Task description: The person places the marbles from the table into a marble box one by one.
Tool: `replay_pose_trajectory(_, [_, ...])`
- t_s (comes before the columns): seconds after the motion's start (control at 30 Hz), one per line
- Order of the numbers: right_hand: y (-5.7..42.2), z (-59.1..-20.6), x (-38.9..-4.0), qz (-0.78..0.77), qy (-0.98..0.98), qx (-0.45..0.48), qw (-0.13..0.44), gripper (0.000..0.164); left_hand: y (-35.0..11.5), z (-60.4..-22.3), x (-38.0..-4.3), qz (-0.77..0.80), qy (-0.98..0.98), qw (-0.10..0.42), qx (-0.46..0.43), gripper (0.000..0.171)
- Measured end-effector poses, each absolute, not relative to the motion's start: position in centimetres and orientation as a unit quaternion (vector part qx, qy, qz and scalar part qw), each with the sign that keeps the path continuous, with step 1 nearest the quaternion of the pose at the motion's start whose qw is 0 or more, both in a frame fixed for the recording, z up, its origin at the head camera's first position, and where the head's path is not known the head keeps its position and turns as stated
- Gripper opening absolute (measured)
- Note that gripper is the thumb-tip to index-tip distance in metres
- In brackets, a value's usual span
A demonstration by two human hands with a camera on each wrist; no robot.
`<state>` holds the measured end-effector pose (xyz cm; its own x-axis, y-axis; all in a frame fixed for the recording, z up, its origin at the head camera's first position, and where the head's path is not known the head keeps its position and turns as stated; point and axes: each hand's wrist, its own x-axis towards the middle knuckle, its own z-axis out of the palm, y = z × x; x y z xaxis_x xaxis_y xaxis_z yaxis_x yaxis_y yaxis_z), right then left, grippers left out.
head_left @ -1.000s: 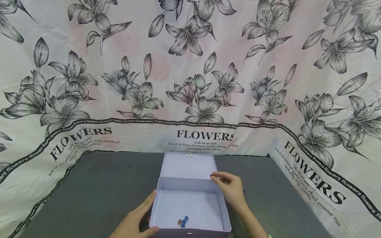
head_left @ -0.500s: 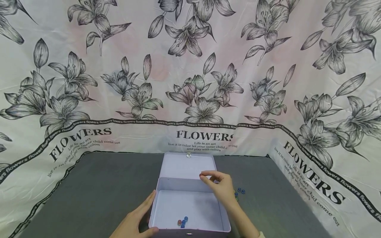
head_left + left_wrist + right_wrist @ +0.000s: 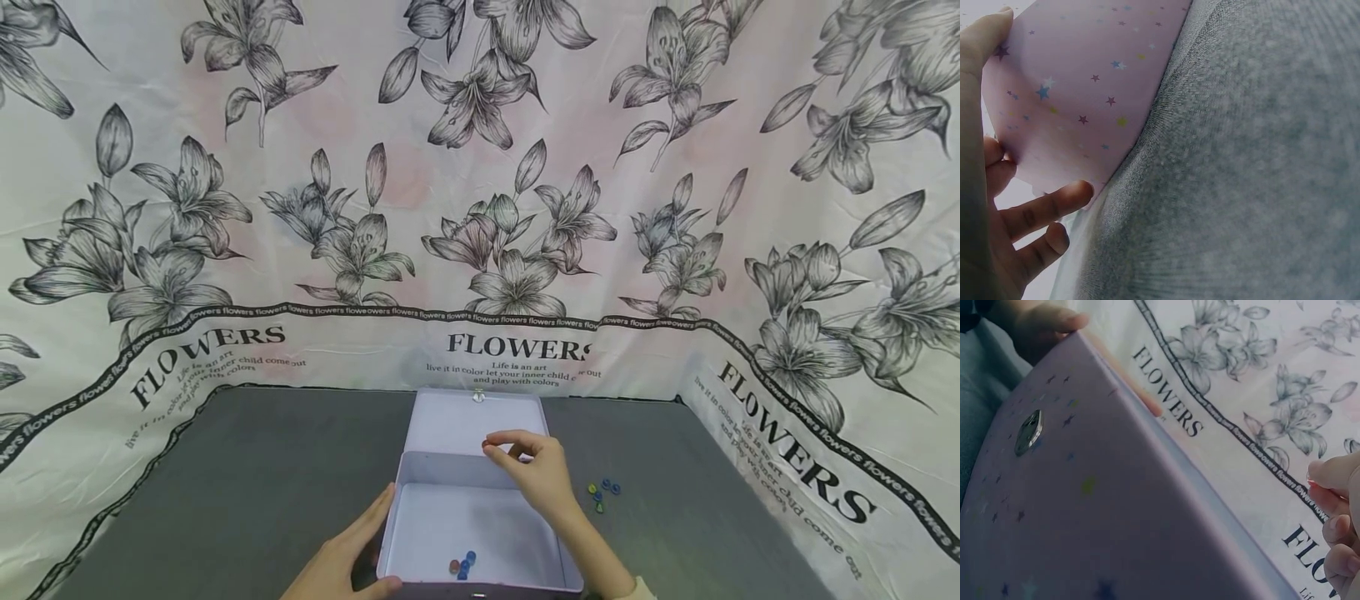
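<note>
Head view: over the open box (image 3: pixel 510 537), the right hand (image 3: pixel 536 471) pinches a red bead (image 3: pixel 487 444) between its fingers; the left hand (image 3: pixel 341 554), fingers apart, touches the box's left side; small beads (image 3: pixel 464 566) lie inside

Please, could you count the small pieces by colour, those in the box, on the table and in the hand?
Reddish pieces: 2 (1 in box, 1 in right hand)
Blue pieces: 6 (3 in box, 3 on table)
Yellow or green pieces: 2 (on table)
Total visible: 10
</note>
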<state>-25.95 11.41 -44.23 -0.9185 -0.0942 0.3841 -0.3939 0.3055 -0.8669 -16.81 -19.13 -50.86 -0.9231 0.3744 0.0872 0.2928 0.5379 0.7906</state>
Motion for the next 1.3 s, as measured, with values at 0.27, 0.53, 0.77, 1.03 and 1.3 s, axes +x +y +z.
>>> replay_pose_trajectory(0.27, [11.3,-45.0,-26.1,0.539,-0.823,0.15,0.096,0.008,-19.1,-50.9,-16.7,0.441,0.877,0.043,0.189,0.098])
replay_pose_trajectory(0.53, [11.3,-45.6,-26.5,0.458,-0.871,0.167,0.054,0.007,-19.0,-50.6,-16.6,0.44,0.879,0.052,0.177,0.097])
replay_pose_trajectory(0.77, [11.4,-46.2,-26.5,0.421,-0.883,0.205,0.022,0.005,-18.9,-50.5,-16.6,0.435,0.882,0.05,0.174,0.097])
replay_pose_trajectory(1.03, [11.1,-46.7,-26.2,0.365,-0.898,0.245,-0.013,0.005,-18.8,-50.3,-16.5,0.435,0.881,0.056,0.176,0.097])
replay_pose_trajectory(1.3, [11.0,-46.7,-25.8,0.312,-0.914,0.258,-0.03,0.004,-19.1,-51.1,-16.8,0.428,0.884,0.037,0.182,0.099])
